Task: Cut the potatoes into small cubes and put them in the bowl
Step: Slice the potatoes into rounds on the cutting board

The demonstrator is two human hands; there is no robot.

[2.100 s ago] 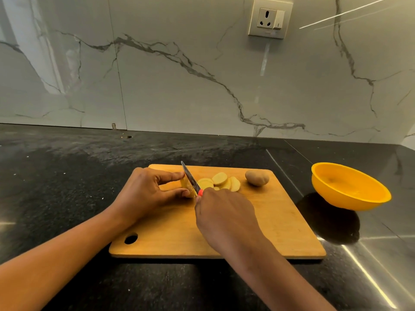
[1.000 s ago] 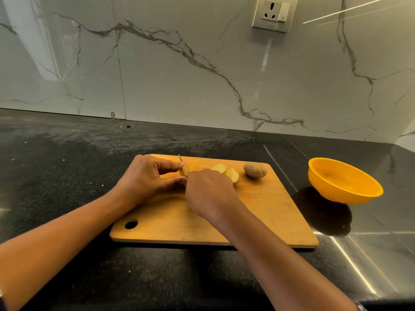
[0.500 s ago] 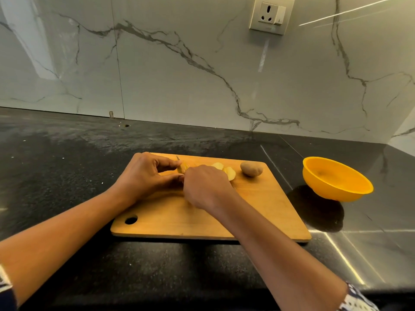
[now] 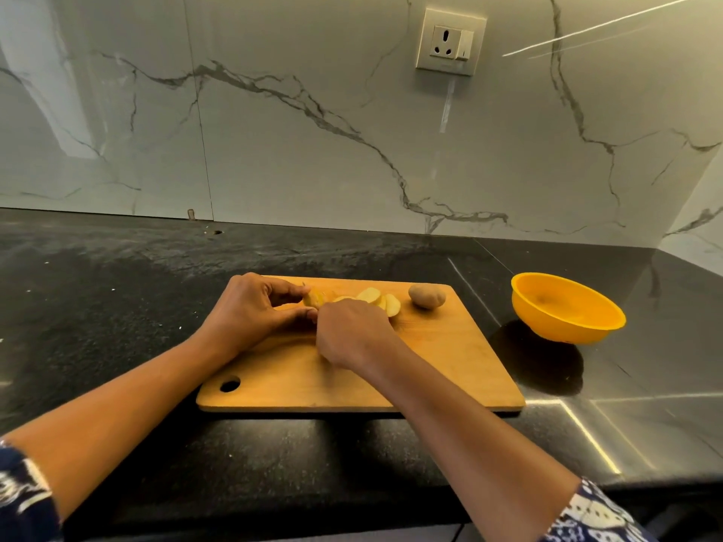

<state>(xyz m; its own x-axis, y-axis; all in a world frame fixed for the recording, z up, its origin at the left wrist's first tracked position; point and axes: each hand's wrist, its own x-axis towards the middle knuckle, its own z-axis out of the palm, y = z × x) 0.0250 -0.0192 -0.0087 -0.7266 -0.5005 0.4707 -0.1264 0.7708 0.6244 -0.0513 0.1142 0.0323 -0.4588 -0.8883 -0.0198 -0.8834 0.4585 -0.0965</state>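
Head view: marble wall is filling the top half, black countertop running below it. Wooden cutting board is lying on the counter, hang-hole at its near-left corner. Yellow bowl is sitting on the counter right of the board, apart from it, nothing showing inside. Left hand is resting on the board's far-left part, thumb and fingers pinching a potato piece, cut face pointing right. Right hand is sitting just right of it, touching the left thumb, back to the camera, fingers curling round a knife. Handle is hiding under the hand, only the blade tip is poking out past the potato piece. Wall socket is sitting high on the wall. Whole potato, unpeeled, is lying near the board's far-right corner. Potato slices are lying overlapped between the right hand and the whole potato. No cubes showing.
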